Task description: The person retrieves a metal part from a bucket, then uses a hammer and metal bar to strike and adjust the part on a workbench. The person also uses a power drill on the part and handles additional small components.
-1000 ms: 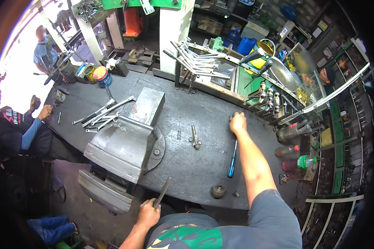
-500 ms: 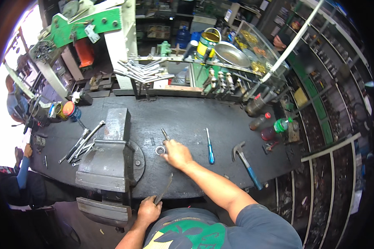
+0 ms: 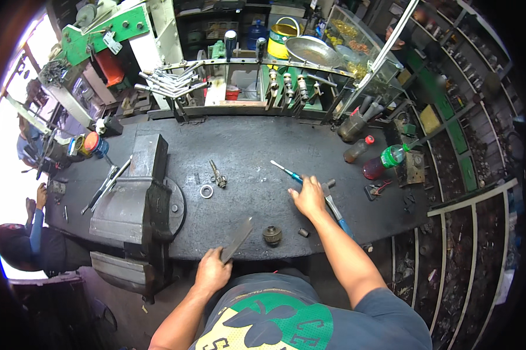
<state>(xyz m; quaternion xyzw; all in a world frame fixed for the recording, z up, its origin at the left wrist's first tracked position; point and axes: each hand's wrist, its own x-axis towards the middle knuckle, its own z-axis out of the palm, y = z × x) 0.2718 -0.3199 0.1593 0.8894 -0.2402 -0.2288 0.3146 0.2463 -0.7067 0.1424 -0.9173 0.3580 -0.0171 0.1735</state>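
Note:
My left hand, at the bench's front edge, is closed around a grey, flat file that points up and away. Over the bench on the right, my right hand has its thumb and fingers at the handle of a blue screwdriver; the handle end is hidden under the hand. Just beyond that hand lies a claw hammer with a blue grip. Between my arms sit a dark round, gear-like part and a small cylinder. Farther off are a metal ring, a spring and a slim shafted part.
A large bench vise stands on the left, with wrenches behind it. Bottles and a tool holder stand at the right. A rack of metal bars borders the back. Another person is at far left.
My right hand has gone from the slim shafted part to the screwdriver, whose handle has swung right. My left hand keeps the file, now turned with its broad face showing. The view has shifted.

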